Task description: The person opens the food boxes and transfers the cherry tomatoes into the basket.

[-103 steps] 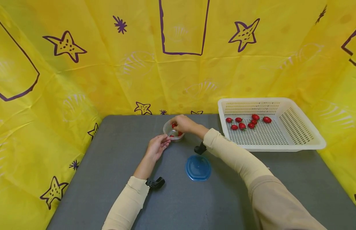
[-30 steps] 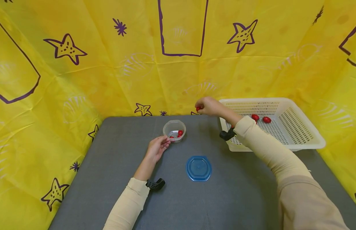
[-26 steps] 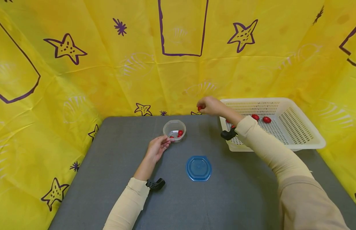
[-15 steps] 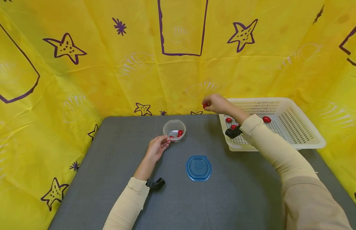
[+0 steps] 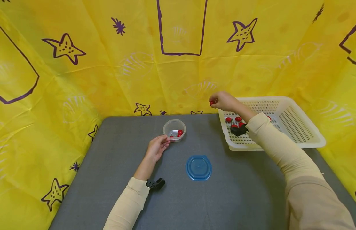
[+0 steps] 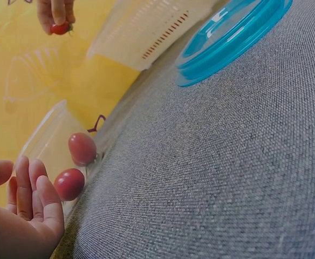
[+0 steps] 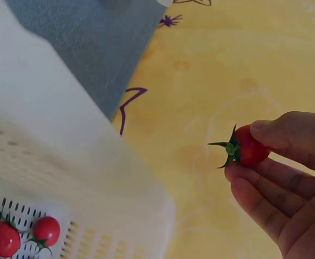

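My left hand [image 5: 157,147] holds the near left rim of a small clear plastic container [image 5: 174,122], thumb and fingers at its edge. Inside the container lie a few cherry tomatoes [image 6: 82,149]. My right hand [image 5: 225,101] is raised by the left back corner of a white perforated basket [image 5: 307,132], pinching a red cherry tomato [image 7: 250,147] between thumb and fingers. The green leafy top of that tomato points away from the palm. Several more tomatoes [image 5: 228,119] lie in the basket, partly hidden by the right wrist and sleeve.
A blue lid [image 5: 199,168] lies flat on the grey tabletop [image 5: 178,204], between the container and the person. Yellow patterned cloth [image 5: 178,76] hangs behind the table and along both sides. Each wrist carries a black strapped device [image 5: 156,183].
My right hand was in the container 3.4 seconds ago; since then it has moved right and up toward the basket, with a tomato in its fingers. The left hand stays at the rim.
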